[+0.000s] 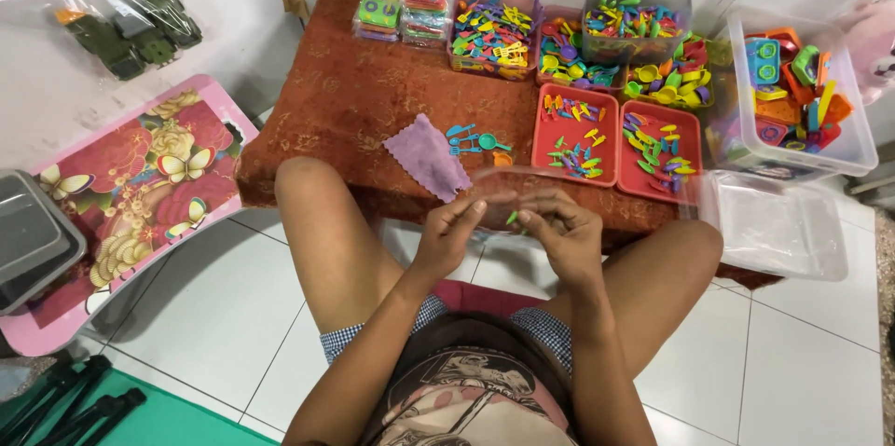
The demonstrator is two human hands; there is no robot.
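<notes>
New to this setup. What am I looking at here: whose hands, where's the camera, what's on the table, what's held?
One view only, from a camera worn on a person's head, looking down. The bare left hand and right hand are that person's own. Together they hold a clear plastic bag; a small green piece sits between the fingertips. In front is a low table with a rust-red cloth, carrying a purple cloth, two red trays of small coloured plastic pieces, and tubs of similar toys. A clear bin stands on the right.

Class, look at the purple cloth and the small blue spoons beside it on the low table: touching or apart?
Apart. The head view shows brown table covering between the purple cloth and the blue spoons.
</notes>
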